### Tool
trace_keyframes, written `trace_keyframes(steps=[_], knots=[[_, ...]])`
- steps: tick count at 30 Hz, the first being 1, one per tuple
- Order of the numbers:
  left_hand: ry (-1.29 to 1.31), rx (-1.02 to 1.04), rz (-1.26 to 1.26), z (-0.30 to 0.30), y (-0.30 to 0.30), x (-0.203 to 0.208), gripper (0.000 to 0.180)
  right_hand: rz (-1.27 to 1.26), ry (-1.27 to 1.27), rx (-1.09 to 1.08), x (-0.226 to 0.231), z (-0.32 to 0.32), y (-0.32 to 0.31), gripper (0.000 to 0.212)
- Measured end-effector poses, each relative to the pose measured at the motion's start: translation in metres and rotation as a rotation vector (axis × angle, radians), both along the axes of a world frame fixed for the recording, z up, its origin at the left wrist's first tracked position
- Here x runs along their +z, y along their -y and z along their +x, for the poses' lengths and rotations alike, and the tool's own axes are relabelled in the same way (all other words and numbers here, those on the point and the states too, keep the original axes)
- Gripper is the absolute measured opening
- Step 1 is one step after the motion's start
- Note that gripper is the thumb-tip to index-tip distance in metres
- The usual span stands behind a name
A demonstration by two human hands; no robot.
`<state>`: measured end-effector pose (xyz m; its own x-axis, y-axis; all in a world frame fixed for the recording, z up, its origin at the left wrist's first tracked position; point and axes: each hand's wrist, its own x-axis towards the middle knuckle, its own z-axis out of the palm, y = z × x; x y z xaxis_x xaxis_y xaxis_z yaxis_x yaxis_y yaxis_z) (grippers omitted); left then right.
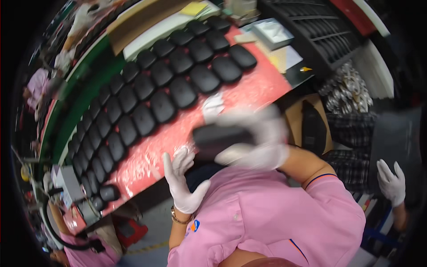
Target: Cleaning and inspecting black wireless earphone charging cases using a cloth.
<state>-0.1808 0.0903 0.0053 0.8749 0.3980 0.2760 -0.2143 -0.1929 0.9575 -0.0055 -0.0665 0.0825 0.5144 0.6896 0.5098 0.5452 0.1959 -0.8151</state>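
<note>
My right hand (pixel 267 138), in a white glove and smeared by motion, is wrapped round a black oblong case-like piece (pixel 220 139) above the table's near edge. Close to that piece's left end is my left hand (pixel 182 182), also white-gloved, with fingers apart and nothing in it. Just beyond the held piece lies a crumpled white cloth (pixel 213 106) on the pink plastic-covered table (pixel 262 86). Several similar black rounded pieces (pixel 163 107) lie in rows across the table; their exact kind is unclear.
At the far right of the table are a tissue box (pixel 272 33) and papers (pixel 289 58). An open cardboard box (pixel 311 124) stands right of my right arm. Another person's gloved hand (pixel 391 180) is at the right edge. A red stool (pixel 131 231) stands below left.
</note>
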Motion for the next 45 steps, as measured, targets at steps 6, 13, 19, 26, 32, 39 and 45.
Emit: trace_keyframes(steps=[6,13,19,26,32,39,45], knots=[[-0.082,-0.082,-0.579,0.014,0.026,0.013,0.106,0.079,-0.956,0.144,-0.056,-0.059,-0.017,0.036],[0.059,0.012,-0.373,0.031,0.028,0.009,0.097,0.015,0.174,0.025,-0.046,-0.037,-0.005,0.057],[0.040,0.048,-0.377,0.023,0.029,0.011,0.093,-0.033,0.378,0.077,-0.040,-0.028,-0.014,0.057],[-0.027,0.012,-0.382,0.023,0.021,0.012,0.094,-0.023,0.426,-0.009,-0.033,-0.042,-0.024,0.043],[-0.031,0.009,-0.303,0.021,0.019,0.002,0.087,-0.464,0.188,0.363,-0.010,-0.018,-0.018,0.039],[-0.359,-0.241,-0.635,0.032,0.021,0.027,0.092,-0.008,-0.330,-0.007,-0.028,0.004,-0.013,0.028],[-0.031,-0.493,-1.661,0.041,-0.001,0.003,0.093,-0.006,0.399,-0.110,-0.037,0.009,-0.039,0.018]])
